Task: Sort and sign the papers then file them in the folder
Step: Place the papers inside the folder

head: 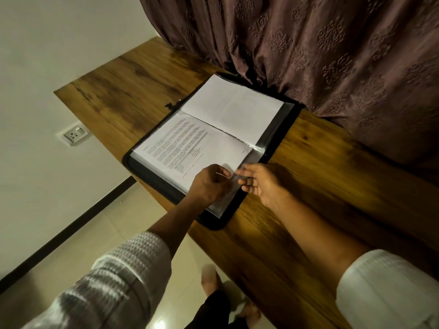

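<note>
Folder [140,170]: black, zip type, lying open flat on wood table [133,86], its far edge touching the curtain [332,55]. Zip pull [171,106] sticks out at the folder's left side by the spine.

Far half of folder: blank sheet [232,108] on top, no print showing. Near half: printed sheet [190,148], partly inside a clear pocket [225,200]. Paragraphs of txt, a heading at its left end, and what looks like a small table block mid-page. All too small/blurred to read. No legible brand on the folder.

L hand [209,184]: over the folder's near half, fingers curled, thumb + forefinger pinching the pocket edge at the printed sheet's near corner. Can't tell if the paper is caught in the pinch too.

R hand [261,184]: just right of the L hand at the folder's near-right edge, palm on the table side. Fingers roughly straight and relaxed, tips touching the pocket edge, gripping nothing.

Wall socket [74,136]: left of the folder, below table level. Person's feet [209,279] on tiled floor, nearer than the folder. Both forearms in pale sleeves.
</note>
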